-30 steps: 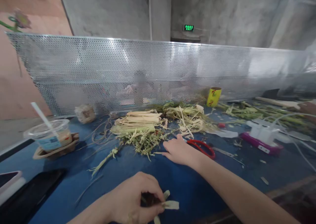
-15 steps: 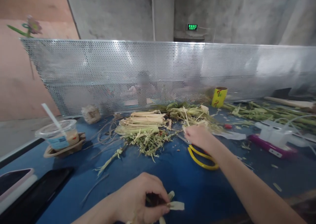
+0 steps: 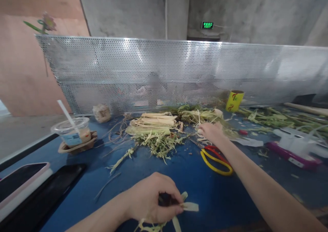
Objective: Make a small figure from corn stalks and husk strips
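My left hand (image 3: 156, 199) is low in the middle of the view, thumb and forefinger pinching a pale dried leaf strip (image 3: 191, 206). More pale, shredded plant bits hang below that hand. My right hand (image 3: 211, 131) is at the near edge of a heap of dried leaves and husks (image 3: 205, 115), its fingers closed. A thin pale strip rises beside those fingertips; whether they grip it is unclear. Scissors with yellow and red handles (image 3: 216, 165) lie just below my right wrist. A bundle of pale stalks (image 3: 156, 121) rests left of my right hand, with green dried sprigs (image 3: 159, 145) in front.
At left are a plastic cup with a straw (image 3: 73, 133) in a cardboard holder, a phone (image 3: 23, 180) and a black tray-like object (image 3: 48, 194). A twine ball (image 3: 101, 113), yellow tube (image 3: 234, 101) and glue gun-like white item on a purple base (image 3: 294, 155) stand around. A perforated metal screen (image 3: 153, 68) closes the back.
The view has shifted, so things appear farther right. More of the scissors' red handle shows beside my right wrist. My left hand keeps its pinch on the leaf strip.
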Demonstrator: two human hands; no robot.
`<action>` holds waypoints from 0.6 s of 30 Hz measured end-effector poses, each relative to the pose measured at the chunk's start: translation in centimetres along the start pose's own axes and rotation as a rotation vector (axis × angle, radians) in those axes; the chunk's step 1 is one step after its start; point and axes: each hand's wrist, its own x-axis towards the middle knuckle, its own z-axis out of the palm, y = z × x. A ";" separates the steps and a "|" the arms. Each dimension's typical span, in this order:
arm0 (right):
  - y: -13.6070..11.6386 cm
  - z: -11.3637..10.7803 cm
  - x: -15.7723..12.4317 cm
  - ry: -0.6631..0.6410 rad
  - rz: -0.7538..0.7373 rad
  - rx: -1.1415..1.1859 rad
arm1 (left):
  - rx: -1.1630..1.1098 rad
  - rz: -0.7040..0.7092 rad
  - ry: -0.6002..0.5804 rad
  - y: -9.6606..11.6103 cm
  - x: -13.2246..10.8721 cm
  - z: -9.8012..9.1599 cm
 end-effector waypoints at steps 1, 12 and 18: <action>0.3 -0.1 0.0 0.012 0.003 0.029 | -0.002 0.004 0.001 0.0 0.0 0.0; 1.4 -1.1 0.0 0.138 0.061 0.582 | -0.043 -0.021 0.023 -0.1 0.1 -0.2; 0.6 -1.9 -0.7 0.098 0.053 1.083 | -0.058 0.002 0.027 -0.3 -0.1 0.0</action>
